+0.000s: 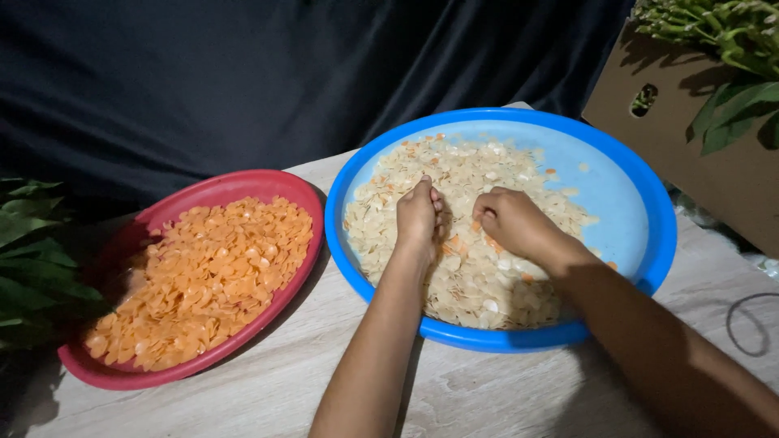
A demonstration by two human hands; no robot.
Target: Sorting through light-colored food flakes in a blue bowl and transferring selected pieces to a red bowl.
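**Inspector:** In the round blue plastic basin [661, 235], on the pale wood-grain table [519, 393], both hands are down in the heap of pale cream flat flakes [471, 276]. The left hand [419, 217] is curled, fingertips pressed together on the heap, seemingly pinching a flake or two; the grip itself is hidden. The right hand [510, 223] is likewise bunched, fingers tucked under. I cannot tell what it holds.

**Assistant:** And the orange ones?

**Inspector:** A few orange flakes [454, 242] lie scattered among the pale ones, several just between the two hands. The bulk of the orange flat flakes [203, 280] fills the red oval plastic tray [300, 195], which touches the basin's left rim.

**Assistant:** What makes for sound work here?

**Inspector:** In my judgement: pinch lightly with fingertips only, one coloured flake at a time, so pale ones do not ride along. Spread the heap thin rather than digging; buried pieces are missed otherwise. Keep the wrists low, so nothing spills over the rim.

**Assistant:** Surroundings?

**Inspector:** A brown cardboard box [690, 138] holding green leafy stems [730, 32] stands to the right, more green leaves [28, 268] lie to the left, and a dark cloth backdrop [243, 73] hangs behind.
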